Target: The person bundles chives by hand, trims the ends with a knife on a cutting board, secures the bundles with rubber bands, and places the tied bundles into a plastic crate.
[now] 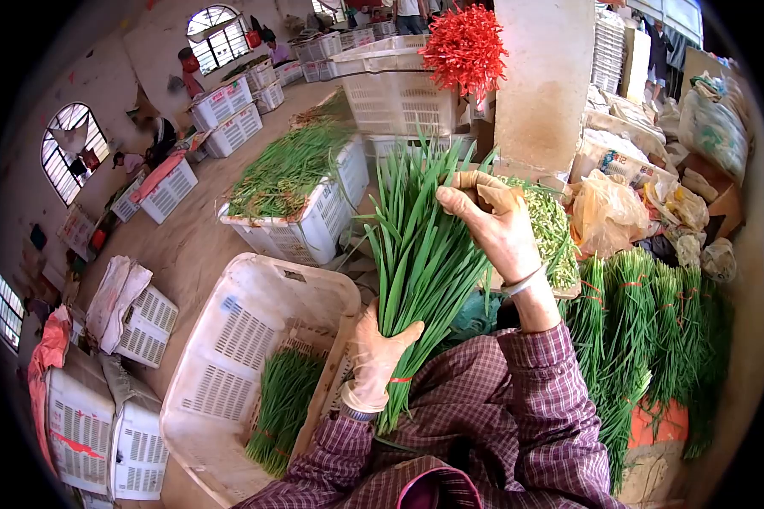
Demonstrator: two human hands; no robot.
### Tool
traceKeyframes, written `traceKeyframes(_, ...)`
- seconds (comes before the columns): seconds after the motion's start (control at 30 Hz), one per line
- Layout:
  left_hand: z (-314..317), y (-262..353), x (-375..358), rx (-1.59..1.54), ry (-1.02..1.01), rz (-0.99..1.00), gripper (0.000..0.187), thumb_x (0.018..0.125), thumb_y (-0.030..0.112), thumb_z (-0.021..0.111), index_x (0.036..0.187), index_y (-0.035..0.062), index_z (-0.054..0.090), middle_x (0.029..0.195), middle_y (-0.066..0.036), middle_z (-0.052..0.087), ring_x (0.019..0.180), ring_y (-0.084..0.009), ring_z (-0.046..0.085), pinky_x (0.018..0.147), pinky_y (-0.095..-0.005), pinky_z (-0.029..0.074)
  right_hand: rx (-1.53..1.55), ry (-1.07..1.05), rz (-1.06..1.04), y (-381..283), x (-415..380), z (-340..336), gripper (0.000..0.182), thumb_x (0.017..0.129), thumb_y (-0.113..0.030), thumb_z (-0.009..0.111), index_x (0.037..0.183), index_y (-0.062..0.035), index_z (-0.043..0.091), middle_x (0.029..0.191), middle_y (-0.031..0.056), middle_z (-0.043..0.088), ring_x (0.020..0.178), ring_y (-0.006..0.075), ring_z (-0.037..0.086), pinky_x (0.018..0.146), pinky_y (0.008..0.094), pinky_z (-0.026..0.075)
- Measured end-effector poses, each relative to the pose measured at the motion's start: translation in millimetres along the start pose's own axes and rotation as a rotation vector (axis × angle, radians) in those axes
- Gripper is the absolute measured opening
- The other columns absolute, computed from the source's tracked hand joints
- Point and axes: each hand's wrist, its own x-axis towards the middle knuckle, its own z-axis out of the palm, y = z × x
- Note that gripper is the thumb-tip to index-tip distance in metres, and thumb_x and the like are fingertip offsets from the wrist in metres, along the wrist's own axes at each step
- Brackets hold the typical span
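My left hand [377, 352] is closed around the lower part of a bunch of garlic chives [420, 246], just above a red band near its cut end. The long, flat leaves fan upward and away from me. Beside the upper leaves, my right hand [492, 220] is raised with its thumb and fingers curled toward each other; what lies between them, if anything, I cannot make out. Worn coverings are on the fingers of the right hand, and a pale glove covers part of the left. Below left, more banded chives [287, 403] lie in a white plastic crate [229, 339].
Several banded chive bunches [632, 314] stand at my right. Ahead, loose greens fill a white crate [335, 204]. A cluster of red ties [464, 51] hangs by a pillar [543, 93]. Plastic bags [607, 212] pile up on the right. More crates and people are farther back.
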Motion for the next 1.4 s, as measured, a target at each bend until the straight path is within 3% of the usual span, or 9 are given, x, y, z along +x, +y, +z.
traceKeyframes(0.3, 1.8, -1.7, -2.8, 0.160, 0.001, 0.008, 0.048, 0.077, 0.004, 0.081, 0.121, 0.0027, 0.062, 0.106, -0.009, 0.073, 0.091, -0.0193, 0.069, 0.083, -0.0317, 0.055, -0.173, 0.077, -0.156, 3.0, 13.9, 4.7, 0.034, 0.086, -0.032, 0.074, 0.084, 0.0015, 0.066, 0.065, 0.0071, 0.063, 0.055, 0.0154, 0.060, 0.056, 0.0299, 0.047)
traceKeyframes(0.4, 1.7, -4.8, -2.7, 0.047, -0.008, -0.036, 0.048, 0.077, 0.002, 0.081, 0.121, 0.0026, 0.062, 0.106, -0.009, 0.073, 0.091, -0.0195, 0.069, 0.085, -0.0320, 0.055, 0.362, 0.048, 0.166, 2.8, 13.1, 10.7, 0.023, 0.092, -0.022, 0.071, 0.082, -0.0019, 0.065, 0.068, 0.0013, 0.065, 0.054, 0.0070, 0.060, 0.051, 0.0225, 0.048)
traceKeyframes(0.53, -4.1, -20.0, -3.4, -0.008, -0.040, -0.089, 0.049, 0.078, 0.000, 0.080, 0.123, 0.0021, 0.062, 0.109, -0.008, 0.071, 0.095, -0.0180, 0.067, 0.087, -0.0313, 0.054, 0.870, 0.300, 0.107, 15.0, 47.6, -15.9, 0.021, 0.096, -0.022, 0.066, 0.103, -0.0020, 0.063, 0.078, 0.0014, 0.065, 0.060, 0.0102, 0.059, 0.054, 0.0226, 0.049)
traceKeyframes(0.7, -25.4, -28.5, 4.8, -0.217, -0.004, -0.119, 0.051, 0.080, 0.005, 0.080, 0.126, 0.0014, 0.059, 0.113, -0.006, 0.068, 0.097, -0.0161, 0.064, 0.090, -0.0303, 0.052, 0.710, 0.329, 0.104, 32.7, 34.5, -58.9, 0.046, 0.097, -0.028, 0.065, 0.132, 0.0009, 0.055, 0.110, 0.0091, 0.069, 0.089, 0.0148, 0.066, 0.074, 0.0284, 0.055)
traceKeyframes(0.8, -33.4, -5.2, 11.4, -0.292, 0.032, -0.125, 0.048, 0.083, 0.015, 0.080, 0.124, 0.0017, 0.061, 0.113, -0.006, 0.068, 0.099, -0.0154, 0.064, 0.091, -0.0300, 0.052, 0.372, 0.122, 0.366, 57.0, -31.6, -40.9, 0.105, 0.085, -0.052, 0.072, 0.152, 0.0068, 0.017, 0.143, 0.0307, 0.044, 0.123, 0.0347, 0.055, 0.084, 0.0391, 0.058)
traceKeyframes(0.9, -34.7, 1.2, 11.8, -0.324, 0.039, -0.119, 0.045, 0.086, 0.018, 0.078, 0.125, 0.0016, 0.061, 0.114, -0.005, 0.067, 0.100, -0.0144, 0.063, 0.091, -0.0292, 0.051, 0.341, -0.149, 0.425, 92.5, -84.0, 11.3, 0.113, 0.082, -0.045, 0.079, 0.154, 0.0071, 0.010, 0.148, 0.0355, 0.036, 0.131, 0.0400, 0.048, 0.103, 0.0427, 0.048)
traceKeyframes(1.0, -28.4, 3.6, 7.0, -0.347, 0.016, -0.131, 0.047, 0.088, 0.024, 0.075, 0.127, 0.0016, 0.061, 0.117, -0.004, 0.066, 0.103, -0.0142, 0.060, 0.094, -0.0304, 0.047, 0.563, -0.144, 0.341, 95.7, -93.0, 75.8, 0.100, 0.079, -0.030, 0.086, 0.149, 0.0052, 0.023, 0.143, 0.0201, 0.047, 0.128, 0.0248, 0.049, 0.112, 0.0343, 0.036)
traceKeyframes(1.13, -23.6, 5.9, 1.8, -0.404, 0.052, -0.150, 0.043, 0.092, 0.025, 0.071, 0.127, 0.0024, 0.060, 0.119, -0.004, 0.064, 0.106, -0.0141, 0.059, 0.097, -0.0302, 0.046, 0.715, 0.151, 0.424, 84.5, -81.4, 115.1, 0.035, 0.085, -0.013, 0.078, 0.112, 0.0052, 0.065, 0.102, 0.0090, 0.072, 0.087, 0.0165, 0.068, 0.080, 0.0294, 0.057)
traceKeyframes(1.4, -32.9, 12.6, -6.6, -0.538, 0.034, -0.322, 0.048, 0.091, 0.027, 0.072, 0.129, 0.0018, 0.058, 0.124, -0.006, 0.062, 0.114, -0.0163, 0.058, 0.102, -0.0330, 0.045, 0.772, 0.110, 0.703, 99.9, -92.0, 95.7, 0.026, 0.087, -0.013, 0.073, 0.105, 0.0053, 0.067, 0.096, 0.0086, 0.072, 0.077, 0.0155, 0.068, 0.070, 0.0289, 0.057)
